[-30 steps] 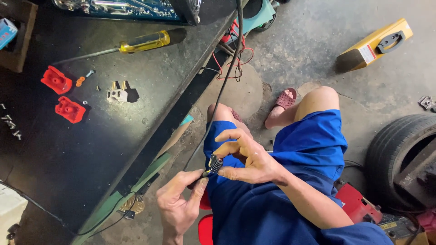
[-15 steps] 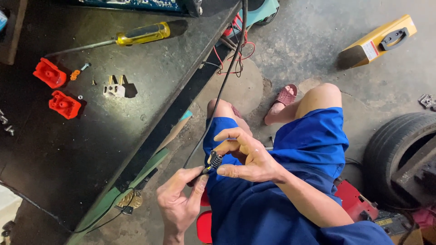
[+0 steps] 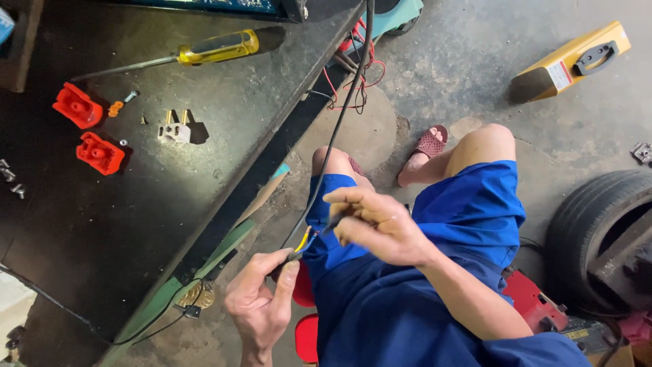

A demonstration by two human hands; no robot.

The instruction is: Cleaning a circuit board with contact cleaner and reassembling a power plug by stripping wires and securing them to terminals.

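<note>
left hand [image 3: 261, 306] lowest in view, thumb + forefinger pinched tight on the black cable [image 3: 339, 119] just below its stripped end, where short yellow and blue inner wires [image 3: 304, 239] stick out. right hand [image 3: 377, 224] just above and right of it, fingers curled narrow round a small dark tool [image 3: 333, 221], tip aimed at the bare wires; can't tell what kind of tool, too small. both hands sit over the person's lap, blue shorts [image 3: 435, 272], w/ a red stool [image 3: 304, 312] partly showing under them. from the pinch the cable runs up along the edge of the workbench [image 3: 136, 231] and out the top of the view.

on the dark bench top, left side: two red plug shell halves [image 3: 88, 129] near each other, a small metal-pronged plug insert [image 3: 174, 129] to their right, tiny screws + an orange bit [image 3: 117, 107] btwn them. further back a yellow-handled screwdriver [image 3: 204, 49] lies flat, shaft pointing left.

on the floor: a foot in a reddish sandal [image 3: 429, 144] past the knee, a tangle of red wire [image 3: 356, 75] by the bench edge, a tyre [image 3: 598, 231] at right, a yellow box w/ black handle [image 3: 574, 61] far right top.
</note>
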